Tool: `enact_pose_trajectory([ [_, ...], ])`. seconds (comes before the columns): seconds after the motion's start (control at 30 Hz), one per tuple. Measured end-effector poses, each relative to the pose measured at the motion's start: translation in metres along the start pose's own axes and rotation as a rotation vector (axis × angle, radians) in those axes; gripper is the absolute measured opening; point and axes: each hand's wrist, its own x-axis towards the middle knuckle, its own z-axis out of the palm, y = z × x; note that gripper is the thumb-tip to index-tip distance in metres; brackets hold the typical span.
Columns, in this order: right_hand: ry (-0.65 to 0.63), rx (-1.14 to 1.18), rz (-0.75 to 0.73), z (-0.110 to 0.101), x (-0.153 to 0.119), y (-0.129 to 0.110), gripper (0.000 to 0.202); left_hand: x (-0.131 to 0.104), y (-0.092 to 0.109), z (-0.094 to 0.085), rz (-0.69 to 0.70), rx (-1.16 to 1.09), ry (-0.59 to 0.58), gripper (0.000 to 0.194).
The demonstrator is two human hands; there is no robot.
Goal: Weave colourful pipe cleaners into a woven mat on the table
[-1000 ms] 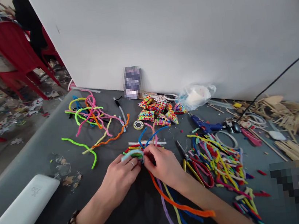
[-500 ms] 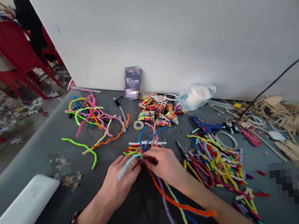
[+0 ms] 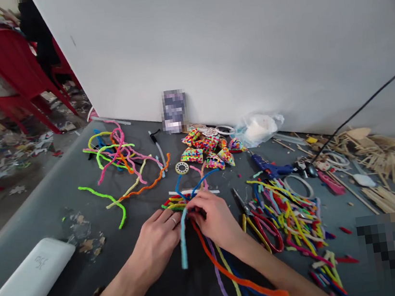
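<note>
Both hands meet over a small woven bundle of pipe cleaners (image 3: 175,202) at the table's front. My left hand (image 3: 161,235), with a ring and a bead bracelet, is closed on the bundle's left side. My right hand (image 3: 217,220) pinches a light blue pipe cleaner (image 3: 184,242) near its upper end; the rest hangs down between the hands. Fingertips partly hide the weave. An orange pipe cleaner (image 3: 239,283), a purple one (image 3: 220,283) and others trail toward me beneath my right hand. Blue ends (image 3: 205,180) stick out beyond the bundle.
Red-handled scissors (image 3: 271,233) and a heap of cut pipe cleaner pieces (image 3: 301,217) lie right. Behind are a blue glue gun (image 3: 270,165) and patterned pouches (image 3: 207,149). Long pipe cleaners (image 3: 121,150) and a white case-like object (image 3: 30,286) are left; a white panel (image 3: 206,45) stands behind.
The light blue pipe cleaner's free end has swung from lying across my left fingers to hanging down toward me. The hands stay in nearly the same place; the view has shifted slightly.
</note>
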Motion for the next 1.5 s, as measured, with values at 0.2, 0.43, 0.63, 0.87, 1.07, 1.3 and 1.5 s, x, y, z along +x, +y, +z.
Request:
enact_pose_trajectory([
  [0.2,0.037,-0.083,0.055,0.002,0.001,0.002,0.012,0.002,0.0,-0.004,0.001,-0.015,-0.006,0.028],
  [0.43,0.108,-0.14,0.014,-0.002,-0.003,-0.006,0.014,0.001,0.001,-0.002,-0.031,-0.013,0.017,0.029],
  [0.63,0.144,-0.093,0.119,-0.036,-0.045,-0.019,0.022,-0.004,0.014,0.0,-0.11,0.021,0.101,0.034],
  [0.87,0.068,-0.063,0.087,-0.027,-0.095,-0.018,0.031,-0.009,0.039,0.002,0.055,-0.143,0.094,0.054],
  [1.07,0.068,-0.118,0.147,-0.023,-0.102,-0.015,0.031,-0.009,0.046,0.013,-0.014,-0.25,0.175,0.036],
  [1.3,0.05,-0.07,0.173,-0.025,-0.104,-0.018,0.029,-0.005,0.052,0.011,-0.102,-0.296,0.178,0.024],
  [1.5,0.087,-0.053,0.26,-0.023,-0.103,-0.014,0.025,-0.004,0.05,0.012,-0.073,-0.285,0.148,0.024],
])
